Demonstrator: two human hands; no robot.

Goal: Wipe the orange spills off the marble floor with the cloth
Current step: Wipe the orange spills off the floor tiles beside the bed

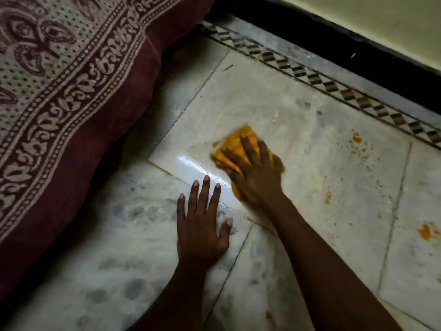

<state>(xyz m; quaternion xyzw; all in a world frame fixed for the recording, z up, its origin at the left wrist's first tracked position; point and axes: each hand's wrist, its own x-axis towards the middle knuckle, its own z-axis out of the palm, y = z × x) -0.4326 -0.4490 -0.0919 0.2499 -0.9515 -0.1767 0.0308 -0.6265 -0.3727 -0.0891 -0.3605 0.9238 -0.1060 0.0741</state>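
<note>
My right hand (254, 173) presses flat on a folded yellow-orange cloth (235, 144) on the white marble floor (310, 130); the cloth is blurred and partly hidden under the palm. A wet shiny streak (191, 163) lies just left of the cloth. My left hand (201, 225) rests flat on the floor with fingers spread, holding nothing. Orange spills show to the right: a speckled patch (358, 142) near the patterned border, a small smear (328, 197), and a larger blot (426, 231) at the right edge.
A maroon and cream patterned bedspread (71, 103) hangs down over the floor on the left. A diamond-patterned inlay strip (334, 87) and a black skirting (358, 41) under a pale wall run along the far side.
</note>
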